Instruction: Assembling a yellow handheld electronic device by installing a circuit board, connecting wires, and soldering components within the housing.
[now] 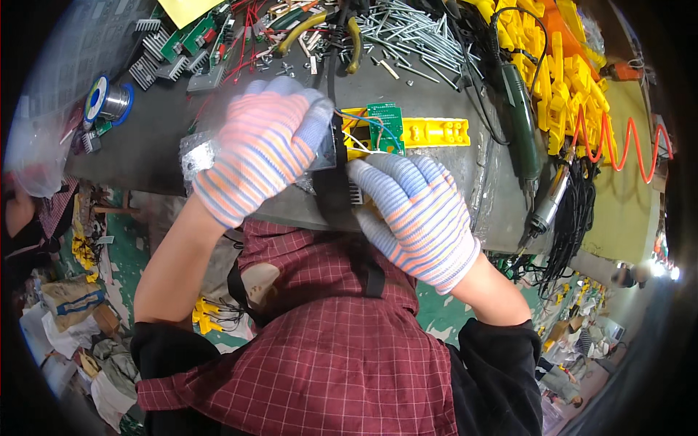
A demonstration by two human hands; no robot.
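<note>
A yellow plastic housing (436,132) lies open on the dark bench, with a green circuit board (385,128) and thin coloured wires over its left part. My right hand (420,211), in a striped knit glove, curves beside the housing's lower left. Its thumb and fingers stand apart, nearest to a silver finned heat sink (355,194). To the left, my left hand (258,149), gloved alike, is raised over the bench; motion smears its fingertips, so its grip does not show. A black strap (334,192) hides part of the space between the hands.
Long screws (414,40) and yellow-handled pliers (302,33) lie at the back. Heat-sinked boards (193,43) and a solder spool (109,102) are left. A green power tool (520,123), yellow plastic parts (556,73) and a coiled red hose (607,149) occupy the right.
</note>
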